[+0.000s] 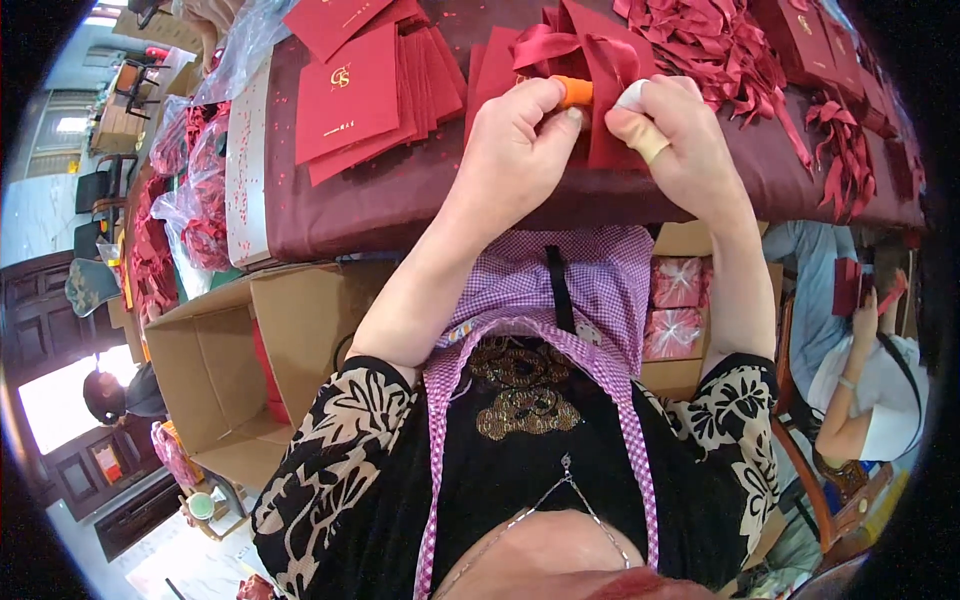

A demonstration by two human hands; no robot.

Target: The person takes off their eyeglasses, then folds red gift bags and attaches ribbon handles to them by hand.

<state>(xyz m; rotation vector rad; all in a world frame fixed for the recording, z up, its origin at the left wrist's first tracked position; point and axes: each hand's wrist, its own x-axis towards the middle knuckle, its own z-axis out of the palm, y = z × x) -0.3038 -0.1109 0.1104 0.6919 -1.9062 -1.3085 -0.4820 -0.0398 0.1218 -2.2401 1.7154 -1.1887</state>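
Observation:
Both my hands are closed at a dark red folded card (608, 148) at the table's near side. A shiny red ribbon (545, 48) loops over its upper part. My left hand (522, 140), with an orange finger cover, pinches at the ribbon on the card's left. Opposite it, my right hand (682, 135) pinches at the ribbon too, with white and tan covers on its fingers. My fingers hide the exact spots they grip. Left of my left hand lies a fanned stack of red cards (350, 95) with gold print.
A heap of cut red ribbons (705, 45) lies at the far right of the dark red tablecloth (350, 215). More cards (800, 40) lie beyond it. An open cardboard box (215, 370) stands below left. At right, another person (870, 390) handles a red item.

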